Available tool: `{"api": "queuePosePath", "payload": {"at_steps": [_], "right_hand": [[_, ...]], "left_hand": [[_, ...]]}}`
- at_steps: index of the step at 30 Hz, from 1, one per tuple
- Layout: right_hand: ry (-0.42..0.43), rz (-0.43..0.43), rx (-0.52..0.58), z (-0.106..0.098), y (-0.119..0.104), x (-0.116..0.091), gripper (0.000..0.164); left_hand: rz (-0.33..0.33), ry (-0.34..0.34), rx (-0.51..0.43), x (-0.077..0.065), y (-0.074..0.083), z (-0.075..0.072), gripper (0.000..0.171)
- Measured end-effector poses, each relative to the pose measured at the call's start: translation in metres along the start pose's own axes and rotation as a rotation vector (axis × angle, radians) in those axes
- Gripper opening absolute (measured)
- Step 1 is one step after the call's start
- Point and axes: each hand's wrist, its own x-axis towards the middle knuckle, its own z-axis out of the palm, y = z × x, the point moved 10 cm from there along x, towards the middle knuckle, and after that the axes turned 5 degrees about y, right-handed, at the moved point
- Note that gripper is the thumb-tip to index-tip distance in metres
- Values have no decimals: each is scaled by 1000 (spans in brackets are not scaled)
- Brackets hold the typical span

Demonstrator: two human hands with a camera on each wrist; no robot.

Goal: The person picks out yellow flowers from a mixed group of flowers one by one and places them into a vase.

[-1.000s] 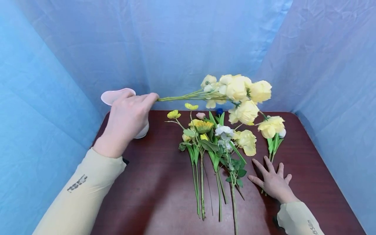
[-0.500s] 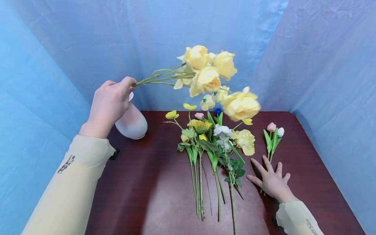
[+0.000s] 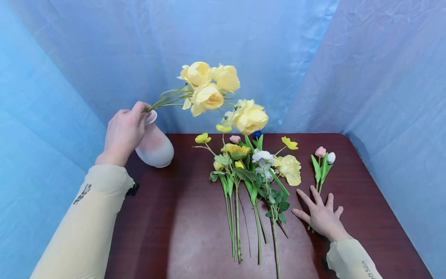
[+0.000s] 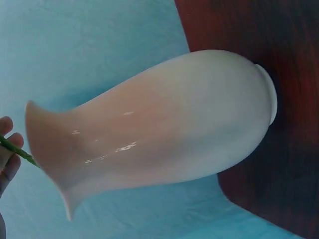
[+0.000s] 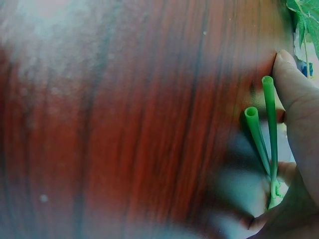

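Note:
My left hand pinches the stems of a bunch of pale yellow flowers right by the mouth of a white and pinkish vase. Their blooms lean away to the right, above the table. In the left wrist view, a green stem runs from my fingers to the flared rim of the vase; its tip is hidden behind the rim. My right hand rests with fingers spread over the stems of a pink and a white tulip. Those stems' cut ends show beneath the hand in the right wrist view.
Mid-table lie several loose flowers: yellow poppy-like blooms, a white flower, a large yellow bloom and leafy stems. The dark red-brown table is enclosed by blue cloth at back and sides.
My left hand has moved left with the yellow flowers, then slightly down to the vase mouth. The blooms have swung left, uncovering the tulips. My right hand has stayed put.

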Motion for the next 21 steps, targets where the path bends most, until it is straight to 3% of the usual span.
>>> {"api": "queuePosePath", "payload": {"at_steps": [5, 11, 21], "right_hand": [[5, -1, -4, 0, -1, 0, 78], [5, 2, -8, -1, -3, -1, 78], [11, -8, 2, -5, -5, -2, 76]], "left_hand": [[-91, 18, 2, -4, -13, 3, 19], [-214, -11, 22, -10, -27, 10, 26], [-243, -30, 48, -18, -42, 17, 29]]}}
